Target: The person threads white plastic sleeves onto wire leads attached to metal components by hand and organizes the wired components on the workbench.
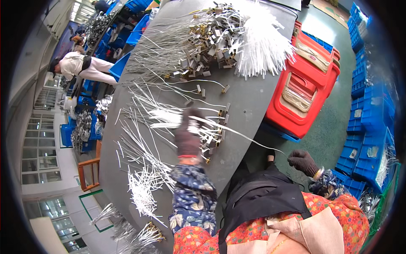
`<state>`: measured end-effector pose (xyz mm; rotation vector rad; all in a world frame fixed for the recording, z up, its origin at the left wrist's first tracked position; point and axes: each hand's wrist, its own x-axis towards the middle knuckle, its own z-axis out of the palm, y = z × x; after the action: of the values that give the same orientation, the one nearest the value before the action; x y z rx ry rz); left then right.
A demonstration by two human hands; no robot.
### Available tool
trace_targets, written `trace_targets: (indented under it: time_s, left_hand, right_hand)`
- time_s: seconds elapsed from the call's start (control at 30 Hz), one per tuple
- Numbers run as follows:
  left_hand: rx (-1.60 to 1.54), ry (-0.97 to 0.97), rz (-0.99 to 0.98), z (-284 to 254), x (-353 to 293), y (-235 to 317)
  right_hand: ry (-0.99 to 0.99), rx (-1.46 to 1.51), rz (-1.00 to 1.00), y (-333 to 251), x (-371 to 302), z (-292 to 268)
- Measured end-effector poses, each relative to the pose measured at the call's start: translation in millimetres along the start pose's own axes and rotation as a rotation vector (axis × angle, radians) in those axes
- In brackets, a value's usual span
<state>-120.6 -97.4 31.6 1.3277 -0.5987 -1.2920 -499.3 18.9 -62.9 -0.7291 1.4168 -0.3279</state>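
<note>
My left hand (189,137), in a dark glove, is over the grey table and smeared by motion, so its fingers do not read clearly. Beside and under it lie thick white sleeves (163,117) and small metal-ended parts (211,142) with thin leads. From near this hand a long white wire (249,137) runs right, past the table edge. My right hand (303,163), also in a dark glove, is off the table above the floor. Its fingers are curled closed at the wire's far end; the pinch itself is small and partly hidden.
Across the grey table (249,97) lie a heap of metal parts (211,42), a white sleeve bundle (262,46) and loose white pieces (146,186). Red bins (292,106) stand right of it. Blue crates (359,114) line the far right. Another person (80,65) bends at the left.
</note>
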Motion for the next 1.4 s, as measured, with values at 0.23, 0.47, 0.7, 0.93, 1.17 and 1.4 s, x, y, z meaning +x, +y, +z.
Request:
trace_targets:
  time_s: [0.23,0.47,0.7,0.93,1.17,1.4]
  left_hand:
    - [0.156,0.139,-0.136,26.7,-40.0,-22.1]
    - [0.68,0.407,-0.055,-130.7,12.0,-17.7]
    - [0.402,0.473,-0.038,-183.1,27.5,-59.9]
    - [0.59,0.179,-0.065,-144.2,33.9,-71.5]
    - [0.269,0.406,-0.125,-187.2,-0.6,-58.9]
    - [0.563,0.499,0.02,-225.9,-58.7,-109.5]
  right_hand:
    - [-0.257,-0.246,-0.47,-124.5,55.2,111.9]
    - [-0.328,-0.542,-0.888,-190.3,89.9,189.9]
    - [-0.203,-0.932,-1.088,-280.3,163.7,278.5]
    - [0.186,-1.429,-1.118,-272.4,210.5,394.2]
    - [-0.151,-1.278,-0.963,-241.9,202.9,386.2]
    - [-0.118,-1.316,-0.87,-266.8,198.4,415.3]
